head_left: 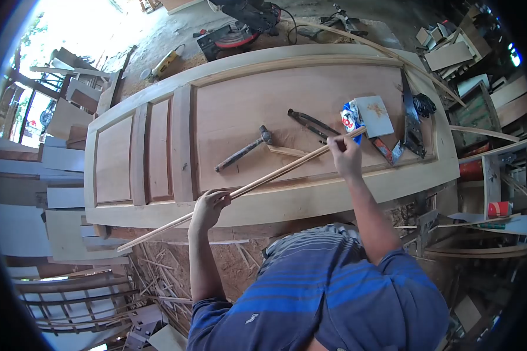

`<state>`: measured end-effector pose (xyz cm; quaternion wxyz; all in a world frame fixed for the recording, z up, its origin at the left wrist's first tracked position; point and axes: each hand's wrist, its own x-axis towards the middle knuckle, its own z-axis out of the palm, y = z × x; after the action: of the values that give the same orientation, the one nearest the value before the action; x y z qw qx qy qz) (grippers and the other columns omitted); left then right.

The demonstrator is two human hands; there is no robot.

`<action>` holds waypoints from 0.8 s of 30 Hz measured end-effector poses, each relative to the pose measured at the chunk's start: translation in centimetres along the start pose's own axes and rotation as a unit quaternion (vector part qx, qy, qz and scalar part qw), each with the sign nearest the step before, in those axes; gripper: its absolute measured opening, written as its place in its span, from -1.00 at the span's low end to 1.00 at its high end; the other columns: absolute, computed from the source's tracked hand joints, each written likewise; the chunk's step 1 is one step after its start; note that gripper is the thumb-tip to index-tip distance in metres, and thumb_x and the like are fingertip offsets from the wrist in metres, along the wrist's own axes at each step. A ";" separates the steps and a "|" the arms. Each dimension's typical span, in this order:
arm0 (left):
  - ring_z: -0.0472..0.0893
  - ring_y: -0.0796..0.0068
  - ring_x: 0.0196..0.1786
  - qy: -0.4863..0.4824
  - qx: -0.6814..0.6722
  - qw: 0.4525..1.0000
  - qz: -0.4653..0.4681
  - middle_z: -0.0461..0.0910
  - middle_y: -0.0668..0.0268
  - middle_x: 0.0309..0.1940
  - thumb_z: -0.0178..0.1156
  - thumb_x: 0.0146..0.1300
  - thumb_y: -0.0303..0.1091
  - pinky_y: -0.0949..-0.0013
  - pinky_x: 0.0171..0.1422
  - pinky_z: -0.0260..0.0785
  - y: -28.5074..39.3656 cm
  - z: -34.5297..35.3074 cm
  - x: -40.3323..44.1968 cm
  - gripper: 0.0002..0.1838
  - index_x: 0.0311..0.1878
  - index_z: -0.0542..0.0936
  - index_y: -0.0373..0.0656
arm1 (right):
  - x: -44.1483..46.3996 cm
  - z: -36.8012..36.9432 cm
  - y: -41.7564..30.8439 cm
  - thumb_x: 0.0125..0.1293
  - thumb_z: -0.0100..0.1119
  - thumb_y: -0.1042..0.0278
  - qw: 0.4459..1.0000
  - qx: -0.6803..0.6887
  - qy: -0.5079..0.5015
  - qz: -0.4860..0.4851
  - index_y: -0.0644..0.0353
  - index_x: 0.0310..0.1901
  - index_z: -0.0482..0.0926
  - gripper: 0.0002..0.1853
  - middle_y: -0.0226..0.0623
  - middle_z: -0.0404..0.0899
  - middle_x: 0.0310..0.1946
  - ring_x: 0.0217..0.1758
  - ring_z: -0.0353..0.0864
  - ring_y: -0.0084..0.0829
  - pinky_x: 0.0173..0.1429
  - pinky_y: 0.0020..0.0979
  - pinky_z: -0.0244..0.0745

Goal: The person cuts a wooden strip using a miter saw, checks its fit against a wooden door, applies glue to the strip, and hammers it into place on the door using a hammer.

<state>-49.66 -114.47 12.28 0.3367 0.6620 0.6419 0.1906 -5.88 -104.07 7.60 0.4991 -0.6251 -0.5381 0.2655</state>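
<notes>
A long thin wooden strip [260, 180] slants across the front part of a panelled wooden door [184, 140]. My left hand [211, 206] is closed around the strip near the door's front edge, left of the middle. Near the strip's right end, my right hand [345, 153] pinches it above the door. A hammer [243, 152] lies on the door between and beyond my hands. Beyond my right hand are black pincers [312, 124], a blue and white packet [351, 117] and a pale square block [374, 116].
A handsaw [412, 126] and a red-and-silver tool [387, 150] lie at the door's right end. Behind the door stand a power saw [234, 36] and a yellow tool [165, 63]. Board offcuts [64, 158] are stacked at the left; wood scraps cover the floor below.
</notes>
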 end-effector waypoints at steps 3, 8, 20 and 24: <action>0.77 0.11 -0.05 -0.008 0.017 1.000 0.023 0.78 0.14 -0.16 0.49 0.34 -0.34 0.09 0.09 0.58 -1.3 -0.4 -0.6 -0.75 0.06 0.86 -0.07 | 3.1 1.4 -4.8 0.48 0.45 0.24 0.996 -0.058 -0.060 -0.038 0.20 -0.16 0.79 -0.81 -0.30 0.78 -0.40 -0.33 0.77 -0.43 -0.18 -0.34 0.62; 0.74 0.03 -0.06 0.018 0.019 0.998 0.052 0.74 0.15 -0.17 0.56 0.23 -0.32 0.04 0.05 0.56 -1.1 0.9 -1.1 -0.71 0.04 0.87 -0.01 | 4.9 12.2 -6.2 0.58 0.25 0.13 0.923 -0.201 -0.309 -0.112 0.09 0.07 0.80 -0.73 -0.08 0.85 -0.06 0.02 0.83 -0.02 0.15 -0.02 0.68; 0.68 0.12 0.00 -0.001 0.064 0.993 0.097 0.74 0.27 -0.19 0.53 0.24 -0.29 0.05 0.20 0.44 0.7 2.8 -2.1 -0.73 0.02 0.89 0.04 | 1.5 21.7 -2.6 0.39 0.50 0.19 0.932 -0.051 -0.333 0.132 0.21 0.24 0.54 -0.49 0.01 0.78 -0.13 -0.01 0.82 0.05 0.15 0.04 0.74; 0.68 0.11 -0.03 0.009 0.060 0.991 0.121 0.73 0.26 -0.20 0.53 0.22 -0.34 0.04 0.17 0.46 1.9 4.3 -1.9 -0.73 0.01 0.87 0.02 | 2.2 6.4 -5.1 0.33 0.52 0.44 0.957 -0.014 -0.281 -0.072 0.25 0.25 0.48 -0.47 -0.13 0.68 -0.28 -0.03 0.81 -0.11 0.06 -0.04 0.72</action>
<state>-45.56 -117.08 10.95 0.2652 0.7521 0.5704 0.1965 -12.95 -100.24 10.39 0.3371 -0.4918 -0.7036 0.3865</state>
